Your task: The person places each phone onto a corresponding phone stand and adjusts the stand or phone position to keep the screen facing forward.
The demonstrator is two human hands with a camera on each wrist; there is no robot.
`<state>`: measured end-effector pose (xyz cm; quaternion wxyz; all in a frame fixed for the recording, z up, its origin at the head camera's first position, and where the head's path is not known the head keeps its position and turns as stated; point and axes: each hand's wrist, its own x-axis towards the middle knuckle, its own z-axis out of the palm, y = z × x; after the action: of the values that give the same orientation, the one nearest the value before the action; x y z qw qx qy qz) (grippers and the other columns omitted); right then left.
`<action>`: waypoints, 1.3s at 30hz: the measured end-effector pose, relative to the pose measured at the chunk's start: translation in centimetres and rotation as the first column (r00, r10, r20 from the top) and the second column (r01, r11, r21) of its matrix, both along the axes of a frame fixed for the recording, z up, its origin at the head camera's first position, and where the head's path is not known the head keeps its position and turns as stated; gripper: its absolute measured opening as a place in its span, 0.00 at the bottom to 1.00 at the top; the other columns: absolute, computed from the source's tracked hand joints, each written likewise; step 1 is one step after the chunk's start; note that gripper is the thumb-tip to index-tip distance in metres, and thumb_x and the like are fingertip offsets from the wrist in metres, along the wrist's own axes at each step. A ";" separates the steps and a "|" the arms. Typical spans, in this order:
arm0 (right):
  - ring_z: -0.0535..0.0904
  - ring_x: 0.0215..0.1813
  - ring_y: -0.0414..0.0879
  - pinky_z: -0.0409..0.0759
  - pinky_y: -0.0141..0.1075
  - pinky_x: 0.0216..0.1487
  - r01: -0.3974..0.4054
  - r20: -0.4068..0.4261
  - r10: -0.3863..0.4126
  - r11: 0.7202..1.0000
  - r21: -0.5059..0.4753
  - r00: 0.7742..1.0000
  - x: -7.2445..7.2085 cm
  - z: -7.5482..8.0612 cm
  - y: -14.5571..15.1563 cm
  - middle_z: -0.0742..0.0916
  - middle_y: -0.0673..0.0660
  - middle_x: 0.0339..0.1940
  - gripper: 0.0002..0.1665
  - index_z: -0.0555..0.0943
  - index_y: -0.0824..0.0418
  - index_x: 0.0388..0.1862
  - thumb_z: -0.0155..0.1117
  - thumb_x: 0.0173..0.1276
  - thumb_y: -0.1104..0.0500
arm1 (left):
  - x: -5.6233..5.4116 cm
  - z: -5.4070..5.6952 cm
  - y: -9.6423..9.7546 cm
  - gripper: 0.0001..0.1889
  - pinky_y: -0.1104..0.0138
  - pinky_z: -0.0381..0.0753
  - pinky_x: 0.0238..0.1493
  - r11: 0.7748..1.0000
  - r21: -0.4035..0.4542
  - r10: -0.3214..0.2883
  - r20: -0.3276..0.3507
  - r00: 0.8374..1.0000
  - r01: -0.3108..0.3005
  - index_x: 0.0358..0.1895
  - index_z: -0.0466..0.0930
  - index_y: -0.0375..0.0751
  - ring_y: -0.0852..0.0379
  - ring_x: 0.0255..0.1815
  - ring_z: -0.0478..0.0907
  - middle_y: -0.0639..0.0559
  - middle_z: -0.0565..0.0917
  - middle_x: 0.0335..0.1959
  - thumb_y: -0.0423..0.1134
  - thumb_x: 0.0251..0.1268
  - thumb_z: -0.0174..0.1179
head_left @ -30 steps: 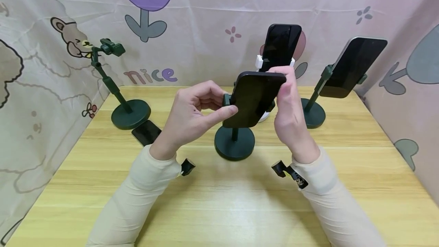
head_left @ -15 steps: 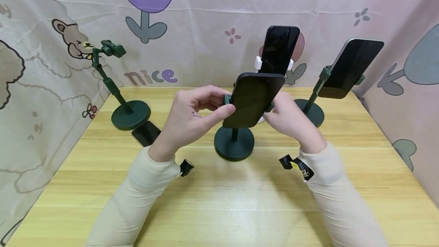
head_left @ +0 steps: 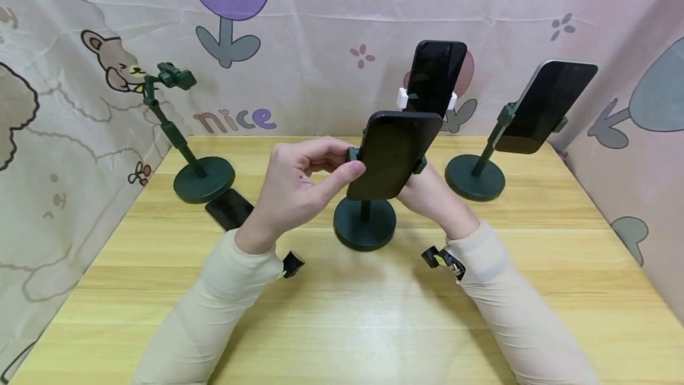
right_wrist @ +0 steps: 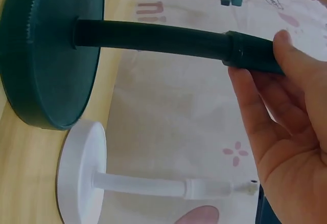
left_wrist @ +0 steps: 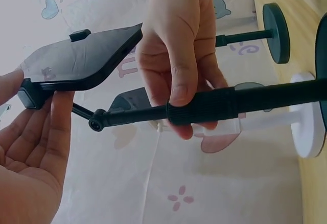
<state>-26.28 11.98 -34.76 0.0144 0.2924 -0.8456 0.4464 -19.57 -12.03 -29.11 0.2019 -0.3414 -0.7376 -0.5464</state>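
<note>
A dark phone [head_left: 395, 156] sits tilted in the clamp of the middle green phone stand [head_left: 364, 227]. My left hand [head_left: 296, 189] pinches the clamp's left side, its thumb on the front by the phone's edge and the fingers behind. Behind the phone, my right hand [head_left: 435, 198] is partly hidden in the head view. In the left wrist view it grips the ribbed collar [left_wrist: 204, 105] on the pole, the thumb lying along it. The right wrist view shows that thumb and fingers [right_wrist: 248, 98] around the collar, above the round base [right_wrist: 66, 75].
Behind stands a white phone stand [right_wrist: 138, 182] bearing a phone [head_left: 437, 73]. Right of it, another green stand [head_left: 475, 177] holds a phone [head_left: 545, 106]. At left is a green stand [head_left: 203, 178] with a bare clamp, and a small black phone [head_left: 228, 208] lies near its base.
My right hand has left the phone's upper right edge and moved down behind it to the pole, now gripping the collar. My left hand stays at the clamp's left side.
</note>
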 end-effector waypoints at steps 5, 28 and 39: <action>0.72 0.62 0.56 0.68 0.49 0.66 0.007 -0.034 -0.008 1.000 -0.014 0.999 0.1 -0.2 -0.3 0.77 0.63 0.63 0.28 0.73 0.66 0.73 0.67 0.77 0.66 | 0.0 0.0 0.3 0.05 0.63 0.92 0.43 0.999 0.052 -0.017 0.027 0.999 0.015 0.41 0.90 0.29 0.56 0.33 0.91 0.42 0.92 0.36 0.24 0.64 0.72; 0.76 0.62 0.59 0.74 0.56 0.67 0.065 -0.219 -0.059 0.998 0.019 0.974 0.2 -0.7 -1.3 0.82 0.66 0.63 0.27 0.75 0.66 0.71 0.68 0.76 0.66 | -0.4 0.1 -0.4 0.05 0.66 0.90 0.36 0.985 0.168 -0.057 0.176 0.983 0.027 0.43 0.87 0.23 0.53 0.27 0.87 0.61 0.91 0.32 0.24 0.68 0.68; 0.78 0.51 0.57 0.77 0.49 0.53 0.056 -0.239 -0.051 0.998 0.015 0.970 0.0 -0.8 -1.5 0.83 0.63 0.43 0.16 0.82 0.67 0.58 0.70 0.75 0.67 | -0.6 0.1 -0.9 0.06 0.66 0.90 0.37 0.984 0.176 -0.055 0.178 0.983 0.023 0.42 0.87 0.23 0.54 0.27 0.86 0.59 0.90 0.31 0.26 0.69 0.67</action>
<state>-26.26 10.45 -35.61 0.1251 0.3211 -0.8501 0.3982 -20.20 -12.91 -28.97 0.1517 -0.2857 -0.6959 -0.6411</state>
